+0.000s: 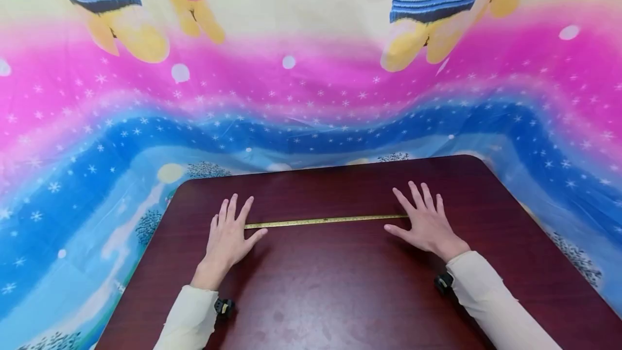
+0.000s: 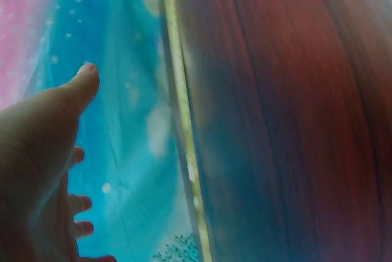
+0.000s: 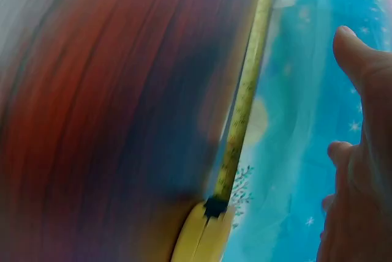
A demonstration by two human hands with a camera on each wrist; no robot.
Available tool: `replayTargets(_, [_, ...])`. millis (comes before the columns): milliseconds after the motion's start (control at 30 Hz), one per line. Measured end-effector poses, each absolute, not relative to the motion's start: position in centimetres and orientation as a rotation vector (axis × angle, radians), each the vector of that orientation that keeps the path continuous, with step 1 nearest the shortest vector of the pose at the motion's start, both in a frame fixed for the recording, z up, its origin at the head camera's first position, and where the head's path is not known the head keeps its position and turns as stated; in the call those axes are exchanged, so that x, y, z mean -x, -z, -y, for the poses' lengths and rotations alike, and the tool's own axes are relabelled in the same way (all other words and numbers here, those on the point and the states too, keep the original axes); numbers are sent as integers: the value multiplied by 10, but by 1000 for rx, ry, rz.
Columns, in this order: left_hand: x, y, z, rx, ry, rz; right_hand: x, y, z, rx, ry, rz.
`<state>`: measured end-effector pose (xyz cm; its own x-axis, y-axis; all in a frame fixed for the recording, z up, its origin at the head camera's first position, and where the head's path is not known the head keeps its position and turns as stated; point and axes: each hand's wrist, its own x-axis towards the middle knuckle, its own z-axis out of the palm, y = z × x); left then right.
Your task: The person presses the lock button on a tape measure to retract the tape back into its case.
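While the left hand (image 1: 225, 239) and right hand (image 1: 430, 229) spread their fingers, pinching nothing, the yellow tape blade (image 1: 323, 221) runs between them across the table (image 1: 316, 285); good handling likely means steadying the case (image 3: 203, 237) and handling it gently

- The table (image 1: 311, 285) is finished in smooth wood grain, its near part glossed by reflected light.
- The tape (image 1: 325, 221) is seen as thin, smooth, painted metal.
- At its right end, smooth plastic is suggested by the case (image 3: 205, 237).
- The far backdrop (image 1: 291, 91) is made of printed, lightly creased cloth.
- Matt, wrinkled cloth is shown in the left sleeve (image 1: 188, 317) and right sleeve (image 1: 491, 296).
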<state>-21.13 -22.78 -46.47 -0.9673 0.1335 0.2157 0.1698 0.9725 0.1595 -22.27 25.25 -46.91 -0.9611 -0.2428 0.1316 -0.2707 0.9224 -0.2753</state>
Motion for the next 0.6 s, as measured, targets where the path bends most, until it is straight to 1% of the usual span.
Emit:
replayTargets(333, [218,466,252,280,274,2920,227,469,-275,-433,-426,3053])
replayTargets(600, [216,471,276,303,293,2937,228,473,-284,-491,-537,3135])
